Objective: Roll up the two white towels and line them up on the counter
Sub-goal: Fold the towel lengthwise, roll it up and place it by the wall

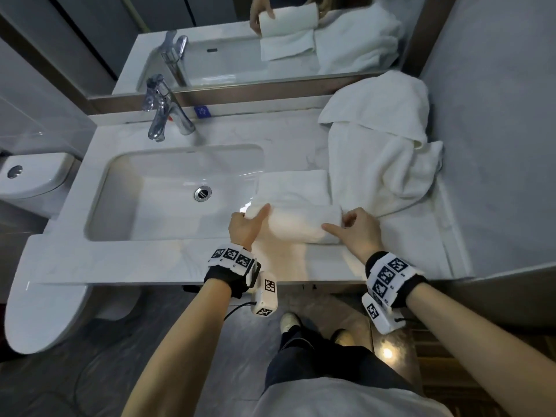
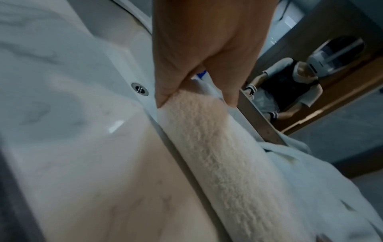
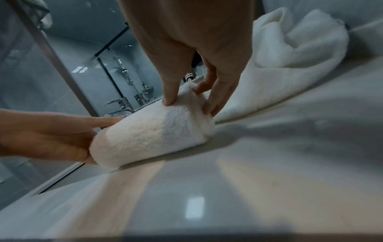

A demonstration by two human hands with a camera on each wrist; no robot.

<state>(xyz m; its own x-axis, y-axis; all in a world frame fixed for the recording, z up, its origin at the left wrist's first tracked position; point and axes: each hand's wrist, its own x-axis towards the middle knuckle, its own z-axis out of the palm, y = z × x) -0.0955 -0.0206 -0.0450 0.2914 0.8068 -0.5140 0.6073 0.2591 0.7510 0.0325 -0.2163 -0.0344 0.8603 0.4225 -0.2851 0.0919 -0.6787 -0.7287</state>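
Note:
A white towel (image 1: 296, 224) lies partly rolled on the marble counter (image 1: 150, 263), right of the sink; its flat unrolled part (image 1: 293, 183) stretches away from me. My left hand (image 1: 245, 225) grips the roll's left end, thumb on top. My right hand (image 1: 355, 228) holds the right end, thumb on the roll and fingers curled into the end. In the right wrist view the roll (image 3: 149, 135) sits between my right hand (image 3: 192, 96) and my left hand (image 3: 62, 137). In the left wrist view my left hand (image 2: 196, 96) pinches the roll (image 2: 219, 155). A second white towel (image 1: 382, 145) lies crumpled at the back right.
The sink (image 1: 144, 218) lies left of the towels, with a chrome tap (image 1: 164, 112) behind it. A mirror (image 1: 90, 40) runs along the back wall. A grey wall (image 1: 496, 130) bounds the counter on the right. A toilet (image 1: 33, 182) stands at the far left.

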